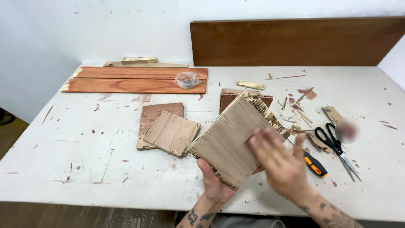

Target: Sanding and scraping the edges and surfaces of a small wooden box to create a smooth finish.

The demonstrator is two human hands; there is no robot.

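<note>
Above the near edge of the white table (63, 160), a square wood panel (230, 141) is held tilted, one corner up and away. Its face is pale tan with fine straight grain lines, and its upper right edge is ragged, with splinters and frayed layers sticking out. The left hand (215, 183) grips the panel from underneath at its lowest corner, fingers hidden behind the wood, thumb on the front. The right hand (280, 162) lies open and flat against the panel's right side, fingers spread and blurred; it is not closed on anything.

Just left of the panel, two smaller squares (166, 126) of wood lie stacked on the table, a pale one resting on a darker one. Behind the panel's top corner sits a brown block (230, 96). To the right of the panel lie a knife with an orange and black handle (314, 164), then black scissors (337, 147), among scattered chips. Far behind the panel to the left, two reddish boards (135, 79) lie side by side with a crumpled clear bag (187, 79) on them. A long dark board (295, 41) leans on the wall.
</note>
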